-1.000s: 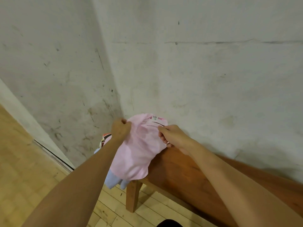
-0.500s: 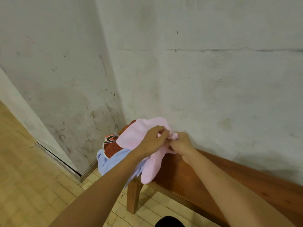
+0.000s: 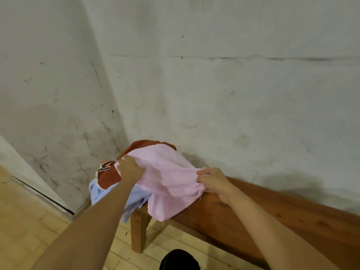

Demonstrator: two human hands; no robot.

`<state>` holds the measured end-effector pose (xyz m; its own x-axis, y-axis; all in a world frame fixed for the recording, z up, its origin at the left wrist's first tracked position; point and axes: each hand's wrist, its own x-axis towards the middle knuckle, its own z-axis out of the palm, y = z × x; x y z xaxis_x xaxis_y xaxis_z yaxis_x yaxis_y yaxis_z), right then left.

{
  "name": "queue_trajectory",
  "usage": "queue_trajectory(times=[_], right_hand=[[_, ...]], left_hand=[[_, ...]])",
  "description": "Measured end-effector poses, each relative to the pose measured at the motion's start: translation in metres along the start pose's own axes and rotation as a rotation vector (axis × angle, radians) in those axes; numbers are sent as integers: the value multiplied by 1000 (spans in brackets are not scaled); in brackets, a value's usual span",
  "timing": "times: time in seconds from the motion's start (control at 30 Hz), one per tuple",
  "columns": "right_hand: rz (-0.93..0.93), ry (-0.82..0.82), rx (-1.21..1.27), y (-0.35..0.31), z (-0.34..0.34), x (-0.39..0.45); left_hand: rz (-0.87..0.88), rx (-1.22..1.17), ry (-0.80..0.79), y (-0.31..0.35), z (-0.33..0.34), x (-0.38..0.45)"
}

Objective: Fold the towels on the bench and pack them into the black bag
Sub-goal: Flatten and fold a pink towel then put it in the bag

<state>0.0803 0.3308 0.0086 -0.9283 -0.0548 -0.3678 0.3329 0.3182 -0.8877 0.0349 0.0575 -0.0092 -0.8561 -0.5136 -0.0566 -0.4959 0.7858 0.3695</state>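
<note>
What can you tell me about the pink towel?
The pink towel looks soft and wrinkly. It lies bunched at the end of the wooden bench, on top of a red towel and a blue one, one edge drooping over the front. The left hand and right hand grip it.

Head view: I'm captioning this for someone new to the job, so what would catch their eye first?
The pink towel stands out, stretched between the left hand and the right hand at the bench's left end. Under it lie a red towel and a blue towel, the blue one spilling over the edge. Behind is a scuffed wall corner.
</note>
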Motion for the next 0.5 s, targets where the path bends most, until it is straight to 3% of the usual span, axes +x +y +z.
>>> queue_trajectory(times=[0.13, 0.23, 0.33, 0.43, 0.5], right_hand=[[-28, -12, -62, 2, -10, -8], [-6, 3, -157, 8, -16, -10], [20, 26, -234, 11, -16, -11], [-130, 48, -446, 10, -13, -9], [-206, 16, -386, 9, -6, -10]], left_hand=[[-87, -17, -80, -12, -7, 21], [-24, 29, 65, -8, -13, 16], [143, -35, 157, 21, -19, -5], [365, -257, 73, 68, -23, -42], [504, -424, 19, 104, -26, -82]])
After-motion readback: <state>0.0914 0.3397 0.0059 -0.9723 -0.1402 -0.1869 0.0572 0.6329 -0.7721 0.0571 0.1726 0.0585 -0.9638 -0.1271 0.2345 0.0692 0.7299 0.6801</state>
